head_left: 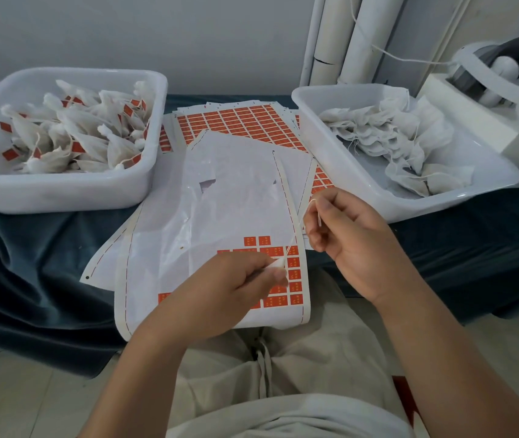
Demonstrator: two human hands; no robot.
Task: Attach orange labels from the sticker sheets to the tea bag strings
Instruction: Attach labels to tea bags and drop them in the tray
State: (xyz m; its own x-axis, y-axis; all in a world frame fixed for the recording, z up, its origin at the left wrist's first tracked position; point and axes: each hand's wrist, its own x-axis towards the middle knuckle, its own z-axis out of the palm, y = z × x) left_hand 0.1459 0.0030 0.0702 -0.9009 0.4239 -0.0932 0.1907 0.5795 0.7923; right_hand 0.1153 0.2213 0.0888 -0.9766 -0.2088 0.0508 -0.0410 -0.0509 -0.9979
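My left hand (236, 284) pinches the gathered white top of a tea bag (278, 263) just above the near sticker sheet (220, 216). From it a thin white string (297, 229) runs up to my right hand (346, 235), which pinches the string's free end. The near sheet is mostly peeled, with orange labels (293, 273) left at its lower right corner, partly hidden under my left hand. A full sheet of orange labels (239, 121) lies farther back.
A white tub (62, 191) at the left holds several tea bags with orange labels. A white tub (425, 200) at the right holds several unlabelled tea bags. White tubes lean on the wall behind, and a white device (498, 77) sits at the far right. Dark cloth (30, 263) covers the surface.
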